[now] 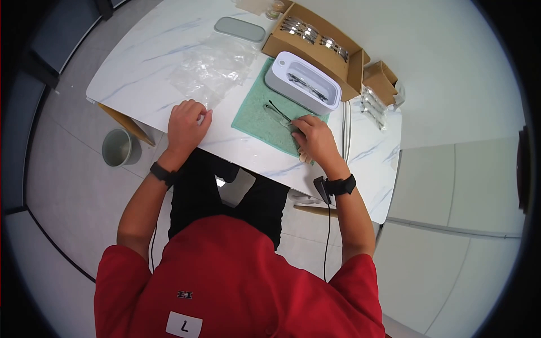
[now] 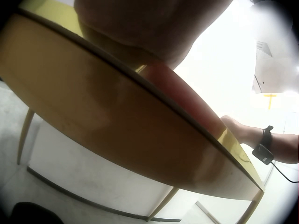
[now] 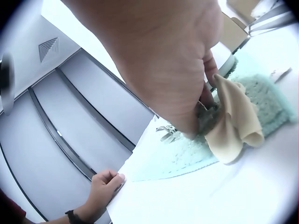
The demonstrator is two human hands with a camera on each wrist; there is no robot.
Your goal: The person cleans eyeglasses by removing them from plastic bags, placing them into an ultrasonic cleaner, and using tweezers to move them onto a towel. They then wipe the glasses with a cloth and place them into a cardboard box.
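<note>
A pair of dark-framed glasses (image 1: 277, 111) lies on a green towel (image 1: 251, 121). My right hand (image 1: 319, 141) reaches down to the towel, thumb and fingers pinching the near end of the glasses and hiding part of them. Just under this hand is a crumpled beige cloth (image 3: 236, 123), seen beside the fingers in the right wrist view. My left hand (image 1: 188, 125) rests at the table's front edge, its fingers loosely curled around nothing. Behind the towel's glasses, a white ultrasonic cleaner (image 1: 275, 84) holds another pair of glasses (image 1: 307, 85) in its basin.
Clear plastic bags (image 1: 211, 70) are spread left of the towel, with a grey oblong tray (image 1: 239, 29) behind them. A cardboard box (image 1: 276, 45) of several glasses stands behind the cleaner. Wrapped packets (image 1: 373, 109) and a small carton (image 1: 380, 78) sit right. A bin (image 1: 121, 147) stands on the floor.
</note>
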